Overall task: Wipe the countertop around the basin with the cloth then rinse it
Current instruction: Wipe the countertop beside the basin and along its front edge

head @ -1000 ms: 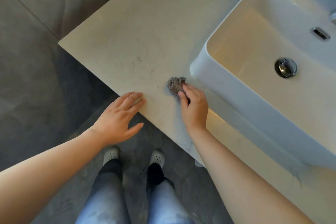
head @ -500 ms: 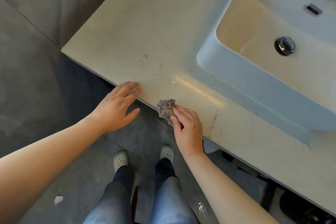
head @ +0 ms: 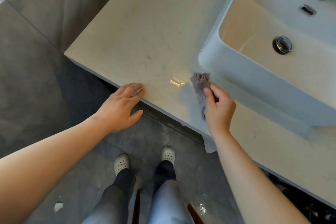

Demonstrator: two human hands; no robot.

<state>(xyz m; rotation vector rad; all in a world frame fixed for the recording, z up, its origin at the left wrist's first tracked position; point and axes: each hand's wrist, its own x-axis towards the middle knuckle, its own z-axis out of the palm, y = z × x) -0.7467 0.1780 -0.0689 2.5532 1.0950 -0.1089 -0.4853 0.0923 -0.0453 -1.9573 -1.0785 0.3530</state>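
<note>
while right hand (head: 220, 108) pinches cloth (head: 200, 83) beside basin (head: 254, 81), left hand (head: 119, 108) fingers (head: 133, 87) lie straight on countertop (head: 145, 32).

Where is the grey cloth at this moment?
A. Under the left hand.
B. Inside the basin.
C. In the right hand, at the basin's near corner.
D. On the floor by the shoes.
C: the right hand grips the cloth, whose end meets the countertop beside the corner of the basin; the left hand rests flat on the countertop edge.
</note>
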